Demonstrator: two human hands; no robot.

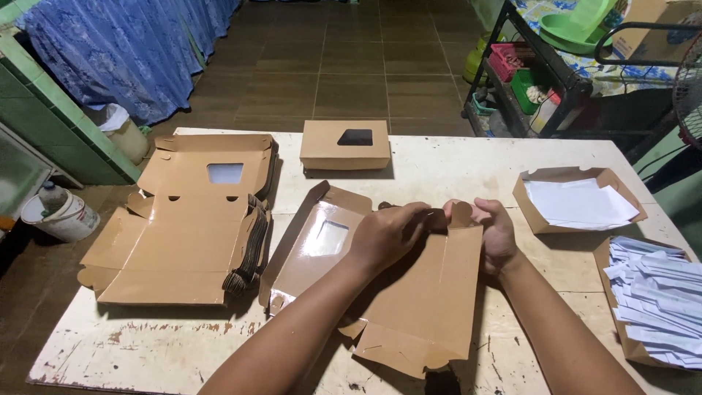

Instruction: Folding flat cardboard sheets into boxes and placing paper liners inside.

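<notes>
My counter is white, its paint chipped and scuffed along the near edge. On its left lies a stack of flat brown box blanks with window cut-outs. At the far middle sits a folded brown box with a dark window. In front of me lies an unfolded box blank. To the right rest a cardboard tray of white sheets and a tray of white paper strips.

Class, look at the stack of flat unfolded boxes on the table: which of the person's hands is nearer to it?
Left. The left hand grips the box being folded, just right of the stack of flat boxes; the right hand is farther right.
</notes>
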